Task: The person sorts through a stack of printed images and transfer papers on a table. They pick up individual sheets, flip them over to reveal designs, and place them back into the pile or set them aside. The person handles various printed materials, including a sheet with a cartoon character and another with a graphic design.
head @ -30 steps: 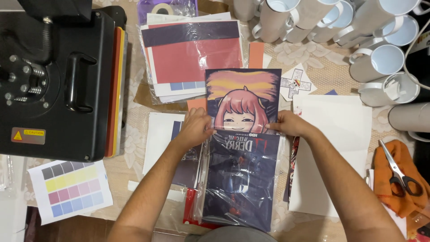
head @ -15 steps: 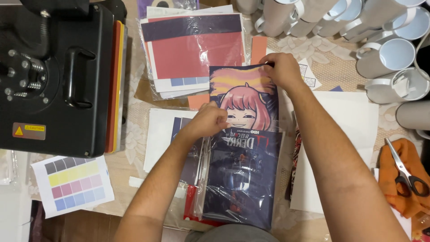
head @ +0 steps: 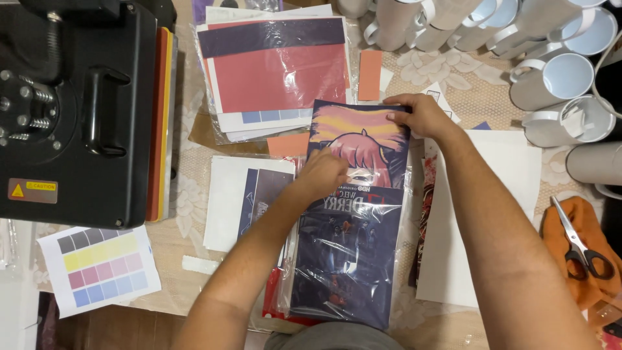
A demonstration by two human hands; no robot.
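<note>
Prints fill the middle of the tabletop (head: 188,285); the right hand (head: 421,115) pinches the far top corner of a cartoon print (head: 359,139) with a pink-haired figure, apparently to steady or lift that edge; the left hand (head: 324,174) lies flat with fingers curled on the same print, just nearer the body, pressing it down where it meets a dark poster in a clear plastic sleeve (head: 350,259); neither hand is clenched; the sleeve stretches from under the left hand toward the person, its film glossy and loose at the edges. Beyond the left hand sits a stack of red and purple sheets (head: 278,71) in plastic wrap; further out on that side stands a black heat press (head: 71,110), and a colour test sheet (head: 103,266) lies near that forearm. Beyond the right hand cluster white mugs (head: 564,78); scissors (head: 580,243) rest on an orange cloth (head: 570,259) beside the right forearm, out of the way.
</note>
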